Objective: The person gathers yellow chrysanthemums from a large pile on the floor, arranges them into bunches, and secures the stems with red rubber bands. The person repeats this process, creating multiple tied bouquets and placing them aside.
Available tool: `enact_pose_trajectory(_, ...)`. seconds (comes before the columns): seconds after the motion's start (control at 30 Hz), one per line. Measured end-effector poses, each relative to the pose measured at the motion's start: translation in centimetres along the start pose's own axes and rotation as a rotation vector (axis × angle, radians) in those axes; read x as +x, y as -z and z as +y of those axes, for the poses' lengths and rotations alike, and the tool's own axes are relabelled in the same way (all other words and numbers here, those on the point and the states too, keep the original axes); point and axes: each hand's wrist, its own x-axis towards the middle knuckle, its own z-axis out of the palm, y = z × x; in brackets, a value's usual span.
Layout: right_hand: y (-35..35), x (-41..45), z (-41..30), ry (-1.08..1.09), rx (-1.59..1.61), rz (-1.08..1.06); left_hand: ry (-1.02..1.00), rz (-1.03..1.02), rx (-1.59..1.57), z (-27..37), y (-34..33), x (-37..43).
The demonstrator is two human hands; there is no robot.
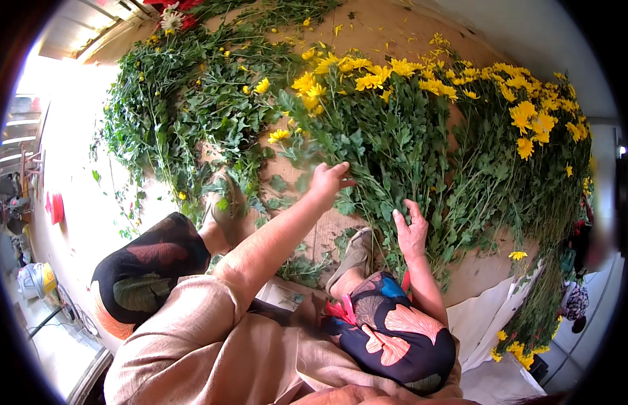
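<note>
Yellow chrysanthemums [367, 76] lie in a leafy heap before me, blooms pointing away and stems towards me. My left hand [332, 185] is at the left edge of this heap, its thumb and fingers apart beside a leafy stem [362, 174]. That stem slants down towards my right hand [412, 230], which is among the lower stems, thumb and forefinger spread. Leaves hide whether the right hand grips any stem. A single yellow bloom [279, 135] lies left of the heap, above bare board.
Stripped leaves and greenery [192, 96] are piled on the left of the wooden board [288, 172]. More chrysanthemums [526, 121] are stacked to the right. My shoes [355, 255] stand among fallen leaves. A white sheet [483, 314] hangs at right, near flower bundles [521, 352]. A red stool-like object [55, 207] is far left.
</note>
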Motion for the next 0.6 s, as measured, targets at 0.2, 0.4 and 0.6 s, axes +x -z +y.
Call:
enact_pose_trajectory(0.2,0.9,-0.8,-0.4,-0.146,0.226,0.005,0.037,-0.186,0.062,2.0,-0.4,-1.7)
enact_pose_trajectory(0.4,1.7,0.1,-1.0,-0.116,0.131,0.137,-0.035,-0.164,-0.077,2.0,0.8,-0.4)
enact_pose_trajectory(0.6,1.6,-0.1,-1.4,-0.101,0.289,0.136,0.121,-0.319,0.513,4.1,0.2,-1.6)
